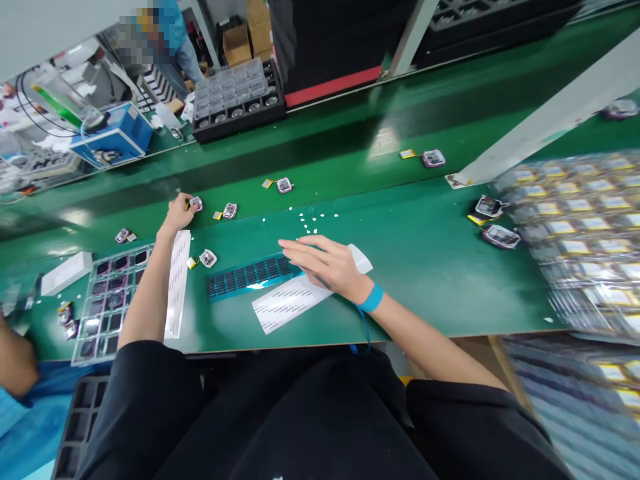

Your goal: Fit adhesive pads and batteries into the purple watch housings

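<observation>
Here, left hand (179, 213) touches one device (198, 204); right hand (327, 265) overhangs one of two sheets (283, 308); both grips unclear.

Left fingers (187, 199) partly hide a module (198, 204). Print on the sheet (280, 310) below the right fingers (305, 252) is unreadably small; trays (575, 293) far right of them are cut off.

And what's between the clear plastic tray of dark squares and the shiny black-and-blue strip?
A white printed paper strip, then green tabletop; the head view shows this between the tray and the black-and-blue strip.
</observation>
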Demonstrator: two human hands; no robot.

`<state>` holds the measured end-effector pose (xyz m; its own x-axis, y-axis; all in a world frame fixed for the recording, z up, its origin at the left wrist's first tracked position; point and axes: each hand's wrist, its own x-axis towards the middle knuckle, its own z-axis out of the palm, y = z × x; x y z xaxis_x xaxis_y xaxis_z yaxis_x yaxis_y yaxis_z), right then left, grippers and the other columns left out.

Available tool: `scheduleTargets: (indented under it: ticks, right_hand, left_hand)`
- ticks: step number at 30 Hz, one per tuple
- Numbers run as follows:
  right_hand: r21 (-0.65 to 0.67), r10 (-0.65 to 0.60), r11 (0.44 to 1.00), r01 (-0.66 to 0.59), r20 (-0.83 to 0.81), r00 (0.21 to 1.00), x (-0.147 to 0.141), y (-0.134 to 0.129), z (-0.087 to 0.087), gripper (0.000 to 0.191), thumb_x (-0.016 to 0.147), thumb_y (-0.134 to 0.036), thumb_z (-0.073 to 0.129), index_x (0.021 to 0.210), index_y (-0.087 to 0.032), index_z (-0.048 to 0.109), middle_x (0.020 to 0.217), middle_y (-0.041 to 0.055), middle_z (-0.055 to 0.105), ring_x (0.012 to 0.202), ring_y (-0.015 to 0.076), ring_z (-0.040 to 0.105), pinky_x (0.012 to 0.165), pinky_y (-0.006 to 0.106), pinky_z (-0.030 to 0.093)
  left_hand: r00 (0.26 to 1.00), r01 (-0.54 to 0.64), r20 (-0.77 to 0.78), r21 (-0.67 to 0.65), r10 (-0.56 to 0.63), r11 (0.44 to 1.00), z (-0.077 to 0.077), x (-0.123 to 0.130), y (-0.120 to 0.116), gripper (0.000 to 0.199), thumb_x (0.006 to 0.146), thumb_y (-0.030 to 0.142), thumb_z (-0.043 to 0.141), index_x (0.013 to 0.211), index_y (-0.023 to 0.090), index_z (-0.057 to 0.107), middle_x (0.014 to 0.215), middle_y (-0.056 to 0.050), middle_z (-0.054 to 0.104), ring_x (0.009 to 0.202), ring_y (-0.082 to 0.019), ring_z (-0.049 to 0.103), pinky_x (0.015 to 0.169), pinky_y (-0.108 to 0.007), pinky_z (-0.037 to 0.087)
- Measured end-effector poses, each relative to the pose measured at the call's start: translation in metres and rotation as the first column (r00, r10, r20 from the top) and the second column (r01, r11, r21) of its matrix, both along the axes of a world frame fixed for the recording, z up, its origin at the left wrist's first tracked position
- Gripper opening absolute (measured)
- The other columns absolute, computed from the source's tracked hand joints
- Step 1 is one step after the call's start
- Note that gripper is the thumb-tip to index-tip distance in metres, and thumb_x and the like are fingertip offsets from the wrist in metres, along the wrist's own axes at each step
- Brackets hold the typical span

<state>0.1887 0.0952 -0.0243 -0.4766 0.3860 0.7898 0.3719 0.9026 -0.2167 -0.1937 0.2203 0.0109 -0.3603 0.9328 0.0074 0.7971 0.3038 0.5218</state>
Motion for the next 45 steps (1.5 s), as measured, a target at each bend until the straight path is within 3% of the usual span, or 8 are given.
scheduleTargets:
  ticks: [4, 8, 11, 18, 23, 33, 37, 45]
  right_hand:
    - [-0.159, -0.078, 0.986, 0.046, -0.202, 0.976, -0.006, 0.000, -0.003, 0.028, 0.099, -0.010, 0.048, 0.120, -0.025, 0.059, 0.118, 0.0052, 0.076, 0.113, 0.0220, 0.064, 0.091, 0.043, 0.059]
    - [-0.200, -0.090, 0.979, 0.042, -0.238, 0.967, -0.011, -0.001, -0.008, 0.025, 0.100, -0.007, 0.039, 0.109, -0.024, 0.055, 0.083, 0.0014, 0.066, 0.078, 0.0192, 0.061, 0.070, 0.035, 0.055]
    - [-0.230, -0.128, 0.970, 0.078, -0.211, 0.969, -0.014, -0.006, -0.008, 0.022, 0.101, -0.011, 0.042, 0.117, -0.021, 0.055, 0.083, 0.0012, 0.065, 0.071, 0.0174, 0.059, 0.066, 0.032, 0.052]
    - [-0.275, -0.166, 0.945, 0.175, 0.059, 0.984, -0.013, -0.009, -0.011, 0.017, 0.105, -0.032, 0.051, 0.113, -0.021, 0.061, 0.091, 0.0006, 0.071, 0.071, 0.0126, 0.065, 0.058, 0.025, 0.043]
    - [-0.265, -0.151, 0.950, 0.166, 0.077, 0.986, -0.010, -0.007, -0.017, 0.013, 0.101, -0.028, 0.053, 0.094, -0.019, 0.061, 0.088, 0.0012, 0.071, 0.066, 0.0113, 0.062, 0.052, 0.025, 0.038]
    - [-0.131, -0.122, 0.983, 0.128, 0.054, 0.991, -0.011, -0.014, -0.011, 0.013, 0.099, -0.019, 0.057, 0.107, -0.019, 0.067, 0.086, 0.0002, 0.074, 0.070, 0.0110, 0.066, 0.055, 0.024, 0.046]
    - [-0.190, -0.089, 0.973, 0.132, 0.222, 0.971, -0.004, -0.010, -0.012, 0.024, 0.101, -0.016, 0.049, 0.109, -0.023, 0.071, 0.086, -0.0011, 0.073, 0.068, 0.0099, 0.064, 0.054, 0.024, 0.044]
    - [-0.306, -0.052, 0.950, 0.070, 0.066, 0.996, -0.005, -0.003, -0.018, 0.015, 0.102, -0.020, 0.056, 0.105, -0.020, 0.071, 0.095, 0.0021, 0.077, 0.078, 0.0114, 0.072, 0.058, 0.022, 0.051]
  left_hand:
    - [0.988, -0.045, 0.154, 0.087, 0.031, 0.995, -0.003, 0.021, -0.016, 0.035, 0.100, 0.036, 0.063, 0.129, 0.016, 0.060, 0.125, -0.010, 0.067, 0.107, -0.023, 0.069, 0.090, -0.043, 0.060]
    - [0.926, 0.028, 0.363, 0.211, -0.105, 0.977, -0.010, 0.083, -0.059, 0.033, 0.096, 0.049, 0.065, 0.115, 0.024, 0.057, 0.099, 0.000, 0.077, 0.075, -0.011, 0.073, 0.066, -0.024, 0.056]
    - [0.653, 0.151, 0.661, 0.366, -0.371, 0.918, -0.009, 0.139, -0.103, 0.045, 0.081, 0.056, 0.077, 0.109, 0.023, 0.064, 0.085, -0.002, 0.077, 0.046, -0.009, 0.062, 0.046, -0.023, 0.046]
    - [0.346, 0.297, 0.863, 0.272, -0.368, 0.916, -0.012, 0.195, -0.157, 0.044, 0.077, 0.048, 0.083, 0.096, 0.024, 0.051, 0.076, 0.002, 0.073, 0.055, -0.016, 0.072, 0.056, -0.028, 0.061]
    - [0.369, 0.235, 0.851, 0.303, -0.373, 0.924, -0.019, 0.196, -0.161, 0.039, 0.081, 0.047, 0.080, 0.098, 0.023, 0.054, 0.078, 0.000, 0.073, 0.062, -0.016, 0.074, 0.062, -0.029, 0.064]
    - [0.408, 0.121, 0.852, 0.306, -0.329, 0.944, -0.018, 0.201, -0.174, 0.032, 0.084, 0.046, 0.078, 0.098, 0.024, 0.059, 0.080, 0.000, 0.075, 0.067, -0.016, 0.075, 0.066, -0.029, 0.066]
    - [0.470, 0.124, 0.831, 0.271, -0.297, 0.955, -0.024, 0.199, -0.175, 0.028, 0.085, 0.041, 0.077, 0.098, 0.023, 0.060, 0.080, -0.001, 0.076, 0.064, -0.016, 0.075, 0.066, -0.030, 0.066]
    - [0.475, 0.264, 0.821, 0.212, -0.318, 0.941, -0.022, 0.190, -0.165, 0.013, 0.081, 0.023, 0.073, 0.093, 0.019, 0.069, 0.072, 0.001, 0.072, 0.050, -0.015, 0.072, 0.049, -0.024, 0.058]
